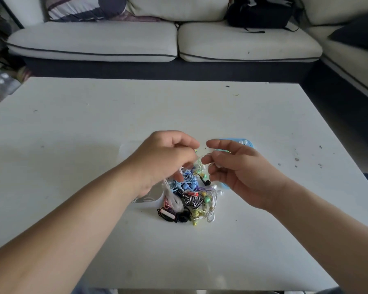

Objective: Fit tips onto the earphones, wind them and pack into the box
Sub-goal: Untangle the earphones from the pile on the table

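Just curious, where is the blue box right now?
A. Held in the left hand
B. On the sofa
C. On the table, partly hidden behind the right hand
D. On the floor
C: the blue box lies on the table, its edges showing above and below the right hand, next to the earphones.

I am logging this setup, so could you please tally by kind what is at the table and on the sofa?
Hands: 2 (left hand pinching a pale green earphone cable; right hand)
Tangled heap of earphones: 1
Light blue box: 1
Black bag: 1
Patterned cushion: 1
Total: 6
Single earphones in the heap are too tangled to count.
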`<state>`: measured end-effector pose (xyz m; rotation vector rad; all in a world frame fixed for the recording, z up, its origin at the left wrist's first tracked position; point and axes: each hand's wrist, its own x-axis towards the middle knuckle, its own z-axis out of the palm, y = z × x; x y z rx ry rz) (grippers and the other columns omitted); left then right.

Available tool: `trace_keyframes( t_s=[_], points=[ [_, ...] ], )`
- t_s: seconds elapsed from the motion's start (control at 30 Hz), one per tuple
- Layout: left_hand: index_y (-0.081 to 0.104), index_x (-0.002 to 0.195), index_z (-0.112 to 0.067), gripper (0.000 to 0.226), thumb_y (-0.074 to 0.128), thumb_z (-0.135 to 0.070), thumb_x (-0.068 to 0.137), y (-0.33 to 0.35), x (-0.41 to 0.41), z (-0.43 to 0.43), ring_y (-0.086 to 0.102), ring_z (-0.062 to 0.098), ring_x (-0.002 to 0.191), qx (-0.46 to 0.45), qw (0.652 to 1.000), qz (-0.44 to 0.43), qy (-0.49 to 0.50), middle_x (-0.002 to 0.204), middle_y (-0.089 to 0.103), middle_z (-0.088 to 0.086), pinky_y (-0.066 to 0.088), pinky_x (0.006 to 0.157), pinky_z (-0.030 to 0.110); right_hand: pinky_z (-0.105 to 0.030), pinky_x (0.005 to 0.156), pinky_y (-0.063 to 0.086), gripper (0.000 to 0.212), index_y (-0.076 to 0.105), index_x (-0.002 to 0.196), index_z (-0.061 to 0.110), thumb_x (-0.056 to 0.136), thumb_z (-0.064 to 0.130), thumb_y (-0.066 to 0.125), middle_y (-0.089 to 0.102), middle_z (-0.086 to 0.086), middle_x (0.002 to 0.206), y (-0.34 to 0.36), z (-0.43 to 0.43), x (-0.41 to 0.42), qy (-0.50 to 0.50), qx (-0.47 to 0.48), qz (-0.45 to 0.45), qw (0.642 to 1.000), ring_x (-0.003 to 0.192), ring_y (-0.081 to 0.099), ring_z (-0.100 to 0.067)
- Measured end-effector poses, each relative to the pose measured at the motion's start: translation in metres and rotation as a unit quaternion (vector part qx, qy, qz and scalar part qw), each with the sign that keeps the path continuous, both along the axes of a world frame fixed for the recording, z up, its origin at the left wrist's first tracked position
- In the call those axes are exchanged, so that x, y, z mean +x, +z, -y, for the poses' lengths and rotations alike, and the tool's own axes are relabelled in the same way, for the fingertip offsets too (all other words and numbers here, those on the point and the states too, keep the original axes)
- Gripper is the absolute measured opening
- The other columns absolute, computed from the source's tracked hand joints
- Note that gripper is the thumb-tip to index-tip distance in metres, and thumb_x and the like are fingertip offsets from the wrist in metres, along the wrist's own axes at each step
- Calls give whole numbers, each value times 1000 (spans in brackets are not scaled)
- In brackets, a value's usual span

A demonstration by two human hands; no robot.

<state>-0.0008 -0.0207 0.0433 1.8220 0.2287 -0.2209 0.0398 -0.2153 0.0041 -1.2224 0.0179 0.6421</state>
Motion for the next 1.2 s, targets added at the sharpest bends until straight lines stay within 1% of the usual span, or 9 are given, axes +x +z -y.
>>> trace_keyframes(
  t_s=[0.13, 0.27, 0.37, 0.5, 0.67, 0.9, 0.97, 1.1, 1.2],
  points=[
    [78, 102, -31, 17, 81, -21, 88, -7, -5, 13, 54, 9, 52, 53, 996, 45, -64, 73, 70, -12, 46, 51, 22, -31, 67, 56, 34, 56, 129, -5, 96, -2, 62, 68, -18, 93, -1, -1, -1, 29, -10, 15, 999, 75, 64, -24],
    [80, 93, -41, 16, 84, -28, 85, -20, 1, 10, 52, -1, 57, 140, 981, 115, -71, 91, 65, -11, 41, 60, 12, -33, 76, 58, 38, 54, 133, -7, 97, -1, 61, 72, -19, 110, -2, 2, 1, 43, 1, -19, 999, 89, 68, -27],
    [80, 92, -42, 12, 81, -30, 87, -25, 4, 8, 54, 0, 62, 182, 972, 136, -59, 89, 66, -11, 39, 62, 12, -35, 85, 61, 38, 53, 134, -6, 96, -9, 54, 73, -22, 111, 0, 4, 3, 28, 42, -59, 997, 101, 73, -30],
    [81, 90, -38, 3, 79, -36, 90, -25, 6, 6, 52, -1, 60, 174, 970, 163, -54, 85, 68, -12, 37, 60, 9, -33, 90, 61, 42, 54, 132, -7, 91, -17, 53, 72, -24, 116, 1, 4, 2, 4, 72, -71, 995, 107, 73, -31],
    [83, 92, -35, 6, 77, -32, 92, -27, 5, 6, 56, 8, 61, 167, 966, 186, -60, 84, 70, -12, 42, 61, 13, -32, 91, 60, 37, 59, 128, -12, 91, -13, 60, 71, -26, 118, 2, 5, 3, -18, 63, -63, 996, 109, 73, -31],
    [82, 92, -30, 8, 75, -34, 93, -25, 3, 7, 54, 7, 56, 147, 970, 183, -54, 75, 70, -11, 41, 56, 13, -31, 89, 60, 29, 64, 120, -14, 91, -13, 60, 72, -25, 111, 3, 5, 1, -31, 46, -36, 998, 103, 74, -29],
    [80, 90, -28, 5, 77, -30, 92, -23, 3, 7, 51, 8, 54, 133, 976, 168, -45, 69, 70, -10, 42, 53, 15, -32, 85, 62, 25, 68, 116, -7, 92, -9, 62, 73, -21, 103, 4, 5, 0, -31, 26, -20, 999, 93, 75, -27],
    [73, 89, -26, 8, 81, -26, 89, -20, 3, 7, 60, 12, 59, 111, 982, 146, -37, 79, 71, -12, 48, 56, 19, -34, 73, 61, 18, 74, 109, 4, 91, 1, 69, 67, -17, 88, 4, 5, -2, 5, -52, 32, 998, 71, 65, -24],
    [68, 85, -25, 16, 84, -28, 86, -18, 2, 7, 62, 18, 55, 107, 985, 132, -29, 74, 72, -4, 51, 49, 28, -39, 80, 61, 24, 72, 110, 1, 87, 1, 70, 67, -20, 90, 5, 4, -2, 25, -32, 27, 999, 76, 67, -28]
  ],
)
